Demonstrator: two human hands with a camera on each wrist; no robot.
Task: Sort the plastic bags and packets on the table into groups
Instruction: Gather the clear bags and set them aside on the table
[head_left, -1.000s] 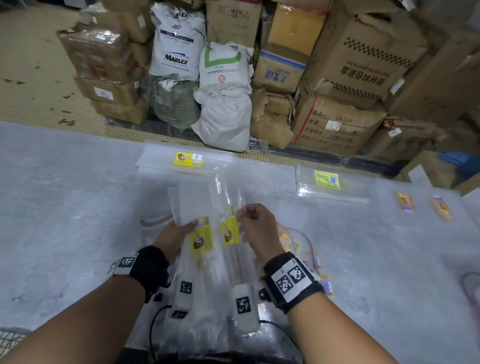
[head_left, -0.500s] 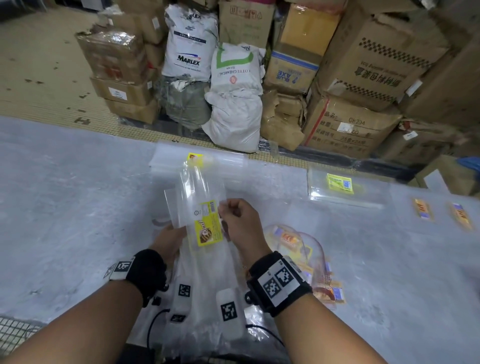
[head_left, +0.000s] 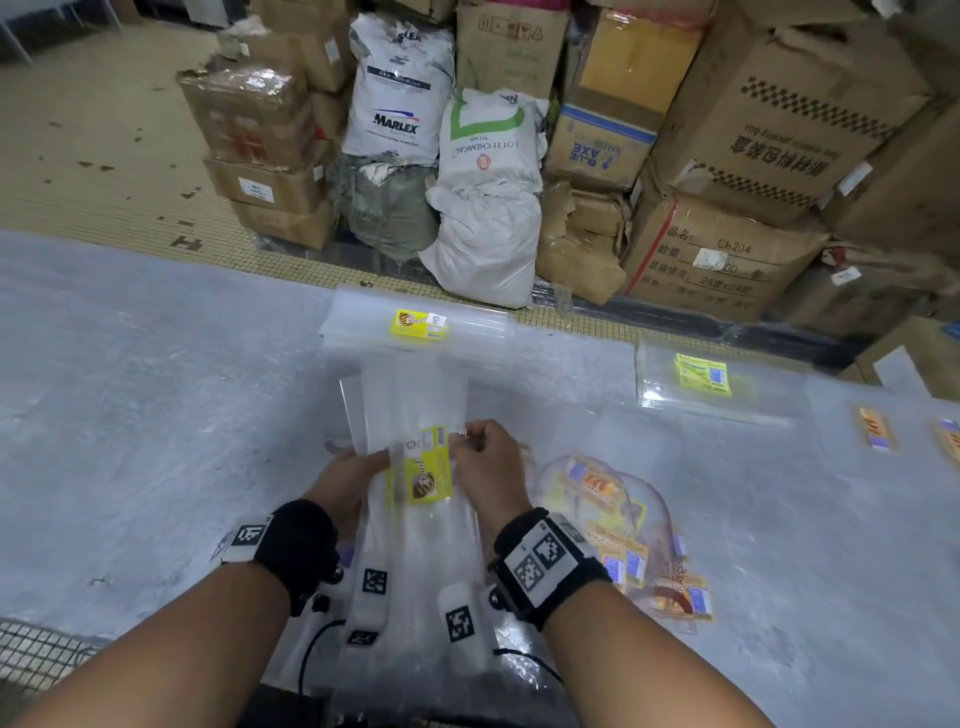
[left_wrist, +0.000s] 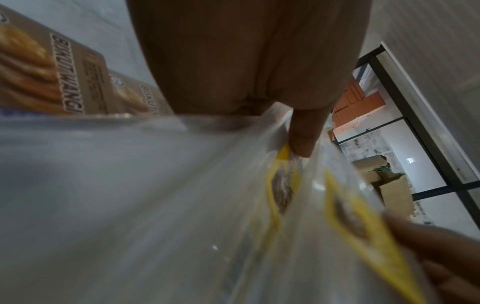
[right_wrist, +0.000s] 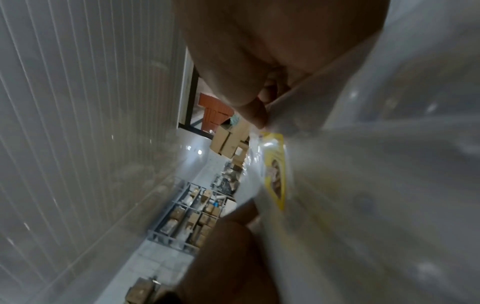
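Note:
Both hands hold a bundle of long clear plastic bags with yellow labels (head_left: 428, 465) upright over the near middle of the table. My left hand (head_left: 353, 475) grips the bundle's left edge; in the left wrist view a fingertip (left_wrist: 301, 144) presses the plastic beside a yellow label (left_wrist: 363, 224). My right hand (head_left: 480, 457) pinches the right edge at the label's top, its thumb (right_wrist: 255, 115) on the film above the label (right_wrist: 275, 170). A flat stack of the same bags (head_left: 421, 325) lies at the table's far edge.
Orange biscuit packets (head_left: 623, 525) lie in a loose pile right of my right wrist. A clear bag with a yellow-blue label (head_left: 704, 374) lies further right, with small orange packets (head_left: 875, 428) beyond. Sacks (head_left: 483, 197) and cardboard boxes (head_left: 727, 244) stand behind the grey table (head_left: 130, 389).
The two yellow-labelled bags, held side by side a second ago, have been brought together into one bundle. My right hand moved left to meet the left hand.

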